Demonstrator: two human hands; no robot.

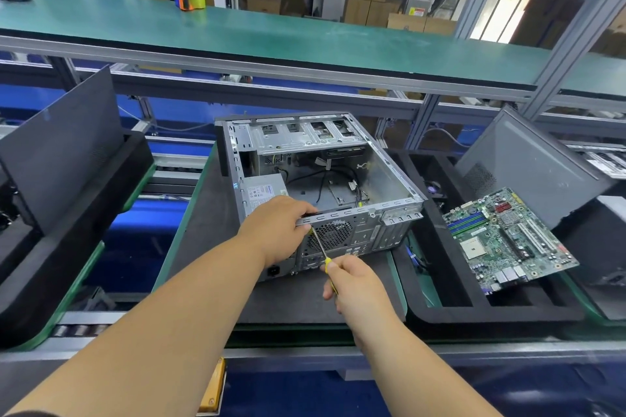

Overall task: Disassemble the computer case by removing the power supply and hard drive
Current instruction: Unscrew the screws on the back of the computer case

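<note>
Grey sheet-metal computer case (325, 179) lies on its side, open face up, on a dark foam pad on the table (210, 247), so the inside is reachable from above. Rear panel faces the person at 6 o'clock, which puts the back screws in easy reach.

Silver boxy power supply with a white label (262, 191) sits in the case's near-left corner, at about 8 o'clock from the case centre, not yet out. Hard drive: cannot tell where it is; the bare metal drive bays (305, 135) at 12 o'clock look empty but are partly hidden.

Left hand (274, 230) grips the top edge of the rear panel, fingers curled over the rim, likely to steady the case against the tool's push. Right hand (352, 284) holds a yellow-handled screwdriver with thin steel shaft (321, 249), fingers closed round the handle. Shaft slants up toward 11 o'clock, tip at the rear panel just beside the left hand, by the round fan grille (333, 234). Probably working a screw that holds the power supply; the screw itself is too small to see.

Green circuit motherboard (508, 239) rests tilted in a black foam tray (440, 311) at 3 o'clock, out of the case, set aside. Loose black cables (321, 179) lie on the case floor.
</note>
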